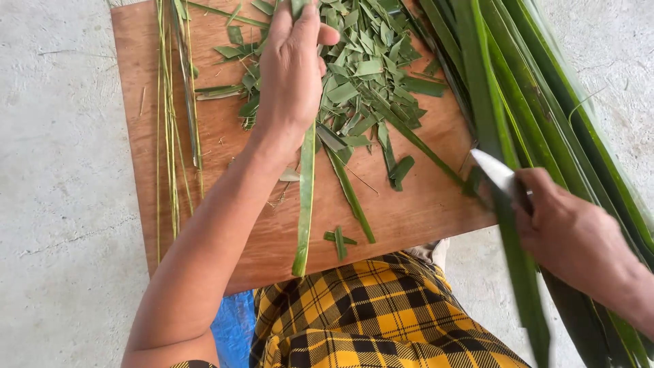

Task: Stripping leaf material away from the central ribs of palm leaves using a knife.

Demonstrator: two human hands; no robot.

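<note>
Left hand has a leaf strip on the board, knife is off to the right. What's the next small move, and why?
Probably bring the knife in the right hand over to the strip. The left hand already holds that strip flat on the board, beside the cut pieces, while the blade sits by the long leaves.

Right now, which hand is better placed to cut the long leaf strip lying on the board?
The right hand: it holds the knife beside the wooden board. The left hand already holds the long leaf strip near the cut leaf pieces.
</note>
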